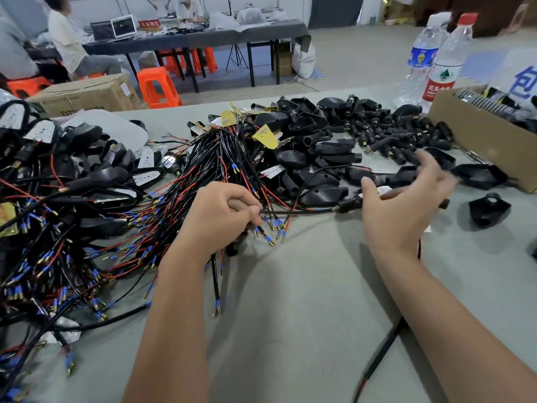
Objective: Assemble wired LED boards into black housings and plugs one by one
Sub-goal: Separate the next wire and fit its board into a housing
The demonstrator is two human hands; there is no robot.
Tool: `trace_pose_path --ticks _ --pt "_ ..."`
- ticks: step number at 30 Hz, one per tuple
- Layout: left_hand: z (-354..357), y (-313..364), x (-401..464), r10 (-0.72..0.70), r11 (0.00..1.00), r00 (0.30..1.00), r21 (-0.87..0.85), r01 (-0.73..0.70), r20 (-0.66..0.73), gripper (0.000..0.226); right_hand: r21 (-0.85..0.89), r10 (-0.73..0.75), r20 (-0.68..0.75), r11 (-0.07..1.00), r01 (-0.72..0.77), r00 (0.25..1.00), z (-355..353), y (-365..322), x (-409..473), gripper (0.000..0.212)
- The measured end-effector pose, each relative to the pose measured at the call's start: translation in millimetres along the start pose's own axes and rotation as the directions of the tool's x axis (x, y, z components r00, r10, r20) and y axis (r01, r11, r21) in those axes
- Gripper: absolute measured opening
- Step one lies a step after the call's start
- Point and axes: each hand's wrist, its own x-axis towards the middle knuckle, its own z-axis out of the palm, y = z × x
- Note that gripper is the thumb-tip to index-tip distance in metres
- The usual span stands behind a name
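My left hand (220, 216) pinches a black cable (296, 211) that runs right to a black plug (348, 205) lying on the table. My right hand (406, 199) hovers with its fingers spread and blurred above the plug, holding nothing. A bundle of black and red wires with blue-sleeved tips (220, 170) fans out from yellow LED boards (266, 136) at the table's middle. Black housings (316, 167) lie heaped behind my hands, and small black plugs (389, 132) are scattered to the right of them.
Finished wired housings (58, 184) pile up at the left. A cardboard box (476, 141) stands at the right edge with two water bottles (436, 56) behind it. One loose housing (488, 210) lies at the right. People sit at a far table (203, 36) with orange stools.
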Motion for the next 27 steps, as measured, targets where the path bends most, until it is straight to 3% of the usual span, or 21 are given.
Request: trace_pose_path --ticks 1,3,5,7,10,14,21,27 --pt "1 0 1 0.005 1.0 1.0 -0.029 -0.005 0.002 0.022 -0.022 -0.192 0.018 0.981 0.193 0.981 -1 -5 -3 0.06" --pt "2 2 2 0.021 0.994 1.0 -0.103 -0.019 0.017 0.02 0.042 -0.492 0.243 0.866 0.498 0.836 3 -18 -15 0.04" --pt "3 3 2 0.041 0.984 0.998 -0.178 -0.033 0.041 0.02 0.15 -0.587 0.532 0.774 0.615 0.61 12 -28 -34 0.034" --pt "3 3 1 0.062 0.97 0.995 -0.237 -0.042 0.075 0.018 0.201 -0.59 0.642 0.746 0.634 0.491 19 -34 -48 0.022" --pt "1 2 0 0.066 0.96 0.993 -0.279 -0.037 0.098 0.012 0.219 -0.629 0.611 0.718 0.661 0.481 22 -36 -50 0.011" --pt "1 3 -2 0.078 0.945 0.993 -0.325 -0.046 0.085 0.011 0.201 -0.584 0.621 0.763 0.614 0.523 19 -34 -45 0.012" --pt "2 9 -5 0.09 0.926 0.992 -0.373 -0.052 0.084 0.01 0.217 -0.587 0.615 0.768 0.602 0.527 17 -31 -38 0.011" --pt "-10 4 -5 0.043 0.913 0.999 -0.405 -0.049 -0.024 0.01 0.122 -0.545 0.592 0.789 0.602 0.593 15 -18 -28 0.01"
